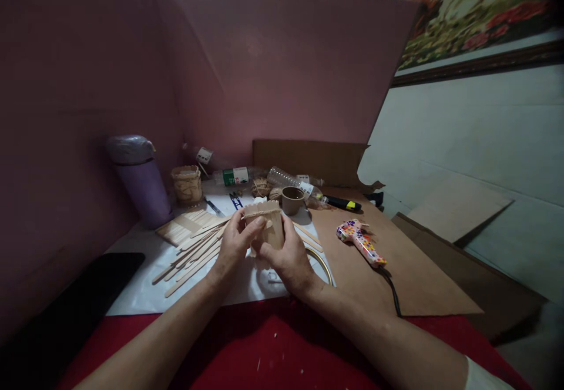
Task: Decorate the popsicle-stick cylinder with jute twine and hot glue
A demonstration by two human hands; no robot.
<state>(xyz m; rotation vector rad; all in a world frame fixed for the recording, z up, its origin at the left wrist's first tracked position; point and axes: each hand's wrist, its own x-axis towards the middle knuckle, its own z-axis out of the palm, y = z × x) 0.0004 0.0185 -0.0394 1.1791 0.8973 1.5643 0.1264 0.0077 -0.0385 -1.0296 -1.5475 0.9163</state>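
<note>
Between my two hands is a small pot covered in upright craft sticks (274, 234), with a strand of twine around its upper part. My left hand (240, 238) grips its left side, the thumb lying over the twine near the rim. My right hand (293, 261) wraps the right side and lower front, thumb across the front. Loose craft sticks (198, 255) fan out on white paper left of my hands. Just behind the pot stands an empty brown cup (292, 201). Balls of twine (261, 187) lie behind it.
A flowered glue gun (359, 240) lies on cardboard (423, 284) at right, its cord trailing forward. Behind are a black-and-yellow utility knife (343, 203) and plastic bottles (286, 180). A twine-trimmed pot (187, 184) and a purple tumbler (140, 181) stand at left.
</note>
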